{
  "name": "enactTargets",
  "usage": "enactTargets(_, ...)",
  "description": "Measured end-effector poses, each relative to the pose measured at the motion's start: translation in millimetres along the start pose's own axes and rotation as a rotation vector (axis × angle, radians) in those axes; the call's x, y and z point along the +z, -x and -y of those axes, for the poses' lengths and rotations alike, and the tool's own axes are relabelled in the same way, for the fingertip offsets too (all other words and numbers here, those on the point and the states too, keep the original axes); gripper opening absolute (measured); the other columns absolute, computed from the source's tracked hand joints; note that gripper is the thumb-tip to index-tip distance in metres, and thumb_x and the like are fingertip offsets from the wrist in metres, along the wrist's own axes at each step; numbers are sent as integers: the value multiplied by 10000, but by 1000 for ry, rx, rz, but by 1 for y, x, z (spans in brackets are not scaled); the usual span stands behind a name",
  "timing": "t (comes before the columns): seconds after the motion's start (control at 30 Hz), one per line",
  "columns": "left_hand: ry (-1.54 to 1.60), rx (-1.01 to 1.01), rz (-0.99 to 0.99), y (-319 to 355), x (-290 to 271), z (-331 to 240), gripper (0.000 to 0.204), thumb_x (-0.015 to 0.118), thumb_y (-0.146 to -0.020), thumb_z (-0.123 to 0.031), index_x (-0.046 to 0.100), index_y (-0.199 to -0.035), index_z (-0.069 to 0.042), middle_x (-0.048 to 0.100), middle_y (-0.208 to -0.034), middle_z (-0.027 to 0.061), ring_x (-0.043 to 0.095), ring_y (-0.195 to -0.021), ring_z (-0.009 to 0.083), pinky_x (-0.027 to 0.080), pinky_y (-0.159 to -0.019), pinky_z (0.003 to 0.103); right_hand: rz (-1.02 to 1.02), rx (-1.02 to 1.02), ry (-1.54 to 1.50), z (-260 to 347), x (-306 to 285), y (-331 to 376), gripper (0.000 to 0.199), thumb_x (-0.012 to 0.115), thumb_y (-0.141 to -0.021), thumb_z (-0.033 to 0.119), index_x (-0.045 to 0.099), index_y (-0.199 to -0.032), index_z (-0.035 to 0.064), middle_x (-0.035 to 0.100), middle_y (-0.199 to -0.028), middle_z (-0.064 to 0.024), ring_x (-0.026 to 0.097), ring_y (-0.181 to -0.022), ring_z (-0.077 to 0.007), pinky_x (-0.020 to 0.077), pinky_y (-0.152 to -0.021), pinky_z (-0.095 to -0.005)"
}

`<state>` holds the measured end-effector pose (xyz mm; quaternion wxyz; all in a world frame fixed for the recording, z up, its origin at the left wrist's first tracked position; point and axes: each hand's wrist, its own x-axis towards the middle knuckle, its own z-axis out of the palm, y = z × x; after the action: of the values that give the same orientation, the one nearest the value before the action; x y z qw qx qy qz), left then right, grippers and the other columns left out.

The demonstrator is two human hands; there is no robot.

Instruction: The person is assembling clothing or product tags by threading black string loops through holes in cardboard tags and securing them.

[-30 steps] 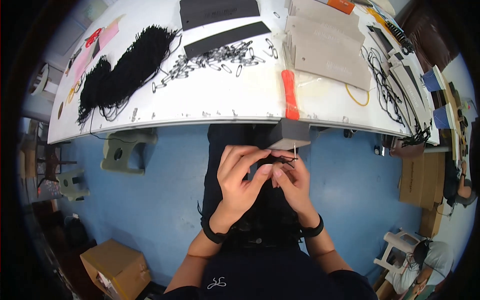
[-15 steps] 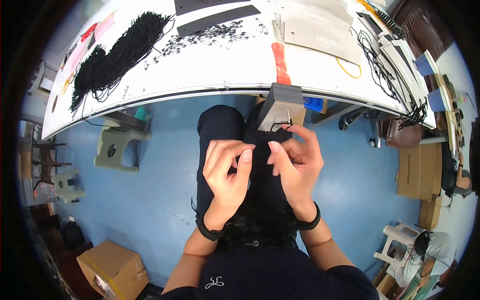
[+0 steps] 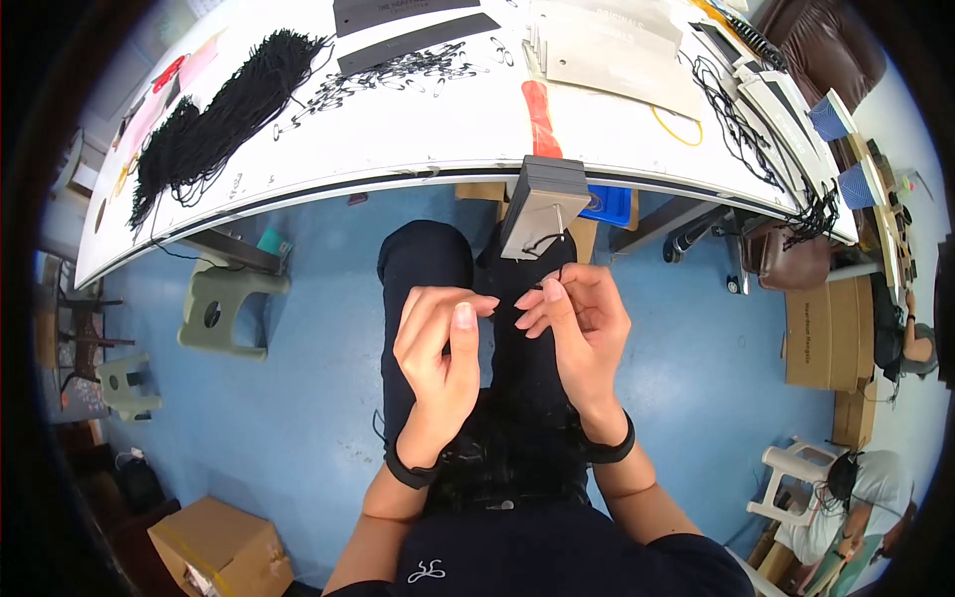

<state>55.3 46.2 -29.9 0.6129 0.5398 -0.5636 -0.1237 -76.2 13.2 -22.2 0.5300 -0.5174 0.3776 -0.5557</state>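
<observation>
A stack of dark hang tags (image 3: 537,217) stands out from the table's front edge, pale face toward me, with a metal safety pin (image 3: 559,215) and a black cord (image 3: 542,242) at its hole. Just below it, my right hand (image 3: 587,323) pinches the dark end of a thin cord between thumb and forefinger. Whether this joins the cord on the tags, I cannot tell. My left hand (image 3: 438,343) hovers beside it over my lap, fingers loosely bent, thumb apart, nothing visible in it.
On the white table (image 3: 398,134) lie a black cord bundle (image 3: 234,114), scattered safety pins (image 3: 398,80), dark card strips (image 3: 418,42), beige tags (image 3: 627,70) and a red-orange strip (image 3: 538,117). A green stool (image 3: 224,308) stands left. Cartons (image 3: 831,333) and a seated person (image 3: 875,497) are at right.
My right hand has moved down from the cord at the tag stack, thumb and forefinger now together. My left hand's fingers have shifted slightly. The whole view has shifted a little.
</observation>
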Motion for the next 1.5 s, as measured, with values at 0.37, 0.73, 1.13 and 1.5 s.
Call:
enactTargets(0.37,11,47,-33,-18,3,-5,307,458,-948,-129,650,-785,48,603,-771,84,450,-601,101,323,-514,239,45,5,-70,-18,-14,6,115,530,-944,91,473,-970,-5,634,-893,-130,617,-732,-124,506,-590,-236)
enactTargets(0.73,-29,305,-142,-56,12,-19,151,695,-738,28,694,-880,-24,626,-814,51,507,-701,150,371,-481,233,88,132,-204,-28,-18,6,134,482,-979,167,457,-973,35,614,-877,-115,567,-721,-104,488,-577,-229)
enactTargets(1.13,-10,293,-235,-64,33,-19,243,771,-679,26,686,-897,-39,636,-864,62,529,-740,168,411,-512,231,116,164,-225,-36,-18,4,135,480,-983,178,464,-965,45,616,-870,-88,552,-713,-85,469,-581,-221)
enactTargets(1.5,365,86,-181,-61,35,-14,204,759,-713,28,665,-892,-4,614,-887,65,494,-660,97,400,-550,205,105,148,-175,-34,-16,4,127,489,-978,163,469,-975,37,620,-865,-83,549,-701,-81,467,-586,-220)
